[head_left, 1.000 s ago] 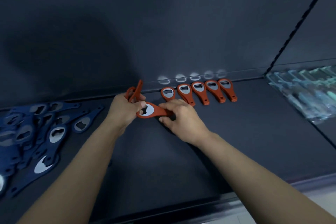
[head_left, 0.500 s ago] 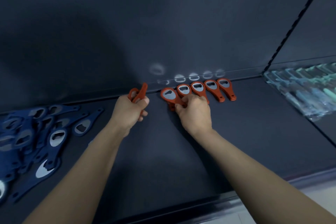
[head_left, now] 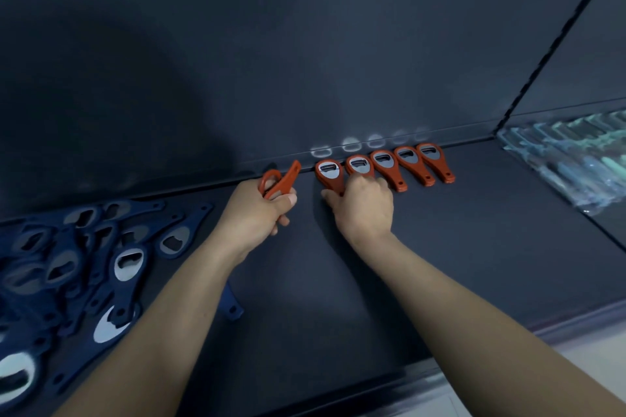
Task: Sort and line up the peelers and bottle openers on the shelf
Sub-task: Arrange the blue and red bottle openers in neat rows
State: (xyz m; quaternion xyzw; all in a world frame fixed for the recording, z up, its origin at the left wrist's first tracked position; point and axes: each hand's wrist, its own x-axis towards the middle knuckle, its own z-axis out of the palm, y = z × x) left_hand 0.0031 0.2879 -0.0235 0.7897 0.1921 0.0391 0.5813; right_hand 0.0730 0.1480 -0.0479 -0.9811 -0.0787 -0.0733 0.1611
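Observation:
A row of several red bottle openers (head_left: 410, 162) lies along the back of the dark shelf (head_left: 474, 247), heads toward the wall. My right hand (head_left: 360, 205) holds the handle of the leftmost red opener (head_left: 328, 172) in that row, fingers curled over it. My left hand (head_left: 257, 213) grips a few more red openers (head_left: 281, 181), which stick up out of my fist just left of the row.
A loose heap of dark blue bottle openers (head_left: 67, 267) covers the shelf's left side. Pale green packaged peelers (head_left: 572, 166) lie beyond a divider at the right. The shelf's front edge (head_left: 440, 369) runs below my arms.
My right hand took one red opener from the left hand's bunch, carried it to the back and set it at the left end of the row. The left hand shifted slightly back.

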